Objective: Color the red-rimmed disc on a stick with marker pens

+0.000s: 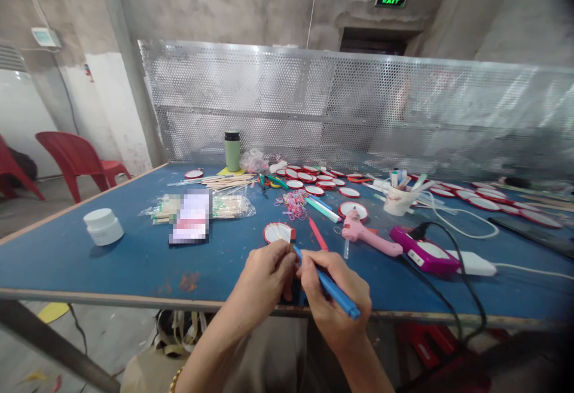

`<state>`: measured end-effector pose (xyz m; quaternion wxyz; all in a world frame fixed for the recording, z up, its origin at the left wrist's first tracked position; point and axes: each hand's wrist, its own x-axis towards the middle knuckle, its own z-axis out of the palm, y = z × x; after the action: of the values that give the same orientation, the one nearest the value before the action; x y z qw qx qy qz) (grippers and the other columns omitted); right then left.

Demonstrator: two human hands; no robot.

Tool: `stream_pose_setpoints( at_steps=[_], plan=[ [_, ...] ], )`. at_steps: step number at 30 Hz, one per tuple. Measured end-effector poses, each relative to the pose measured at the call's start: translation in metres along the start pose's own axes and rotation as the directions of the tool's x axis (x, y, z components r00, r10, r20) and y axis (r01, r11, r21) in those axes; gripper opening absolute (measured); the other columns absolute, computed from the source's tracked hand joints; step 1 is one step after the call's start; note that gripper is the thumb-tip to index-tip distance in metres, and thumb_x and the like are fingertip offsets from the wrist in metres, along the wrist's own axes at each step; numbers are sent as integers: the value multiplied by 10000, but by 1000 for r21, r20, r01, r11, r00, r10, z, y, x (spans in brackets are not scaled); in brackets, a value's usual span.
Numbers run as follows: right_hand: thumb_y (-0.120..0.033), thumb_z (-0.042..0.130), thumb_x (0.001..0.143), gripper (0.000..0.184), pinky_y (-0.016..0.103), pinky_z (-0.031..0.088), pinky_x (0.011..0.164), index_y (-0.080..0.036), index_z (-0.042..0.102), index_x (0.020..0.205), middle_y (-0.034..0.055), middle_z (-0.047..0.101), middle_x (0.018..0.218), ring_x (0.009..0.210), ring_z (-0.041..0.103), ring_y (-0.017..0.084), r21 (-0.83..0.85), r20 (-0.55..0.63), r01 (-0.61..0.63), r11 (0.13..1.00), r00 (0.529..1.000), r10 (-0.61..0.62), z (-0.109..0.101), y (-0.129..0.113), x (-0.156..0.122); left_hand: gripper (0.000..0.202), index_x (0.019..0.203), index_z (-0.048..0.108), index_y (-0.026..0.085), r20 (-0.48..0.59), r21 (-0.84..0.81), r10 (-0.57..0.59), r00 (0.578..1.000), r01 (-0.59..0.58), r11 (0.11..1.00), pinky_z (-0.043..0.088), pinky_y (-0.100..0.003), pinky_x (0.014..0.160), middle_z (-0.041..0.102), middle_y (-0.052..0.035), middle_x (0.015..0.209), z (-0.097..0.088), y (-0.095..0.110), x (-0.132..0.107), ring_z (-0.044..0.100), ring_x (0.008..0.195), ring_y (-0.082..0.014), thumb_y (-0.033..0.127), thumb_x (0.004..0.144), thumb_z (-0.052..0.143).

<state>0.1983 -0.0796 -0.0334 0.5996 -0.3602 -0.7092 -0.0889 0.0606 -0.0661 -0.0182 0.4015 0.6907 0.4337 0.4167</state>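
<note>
My right hand (334, 288) is closed round a blue marker pen (338, 297), its tip pointing up and left toward my other hand. Fingers pinched together, my left hand (264, 270) grips something small that the fingers mostly hide. Right beyond it is a round white disc with a red rim (277, 233), with a small reddish block (293, 235) at its right edge. Whether the left fingers touch that disc, I cannot tell. A red pen (318, 234) lies just past my right hand, near a pink glue gun (370, 236).
Several red-rimmed discs (314, 190) cover the back of the blue table (134, 261). Rubber bands (293, 203), a cup of pens (399, 200) and a purple power strip (424, 250) with cables stand around. Leftward are a phone (192, 216), bagged sticks (228, 204) and a white jar (103, 227).
</note>
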Motion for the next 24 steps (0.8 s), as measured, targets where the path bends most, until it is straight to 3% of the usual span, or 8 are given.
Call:
stream_pose_setpoints(
  at_steps=[24],
  plan=[
    [-180,582,924,92,225,524,610,-198,671,912,1,718,710,592,682,124,-13,7,-6,1000,1000,6,1,1,1,300,690,455,200,-16,39,31,999,-31,999,341,-192,495,522,35,522,2,-4,1,487,474,-98,342,951,415]
  ],
)
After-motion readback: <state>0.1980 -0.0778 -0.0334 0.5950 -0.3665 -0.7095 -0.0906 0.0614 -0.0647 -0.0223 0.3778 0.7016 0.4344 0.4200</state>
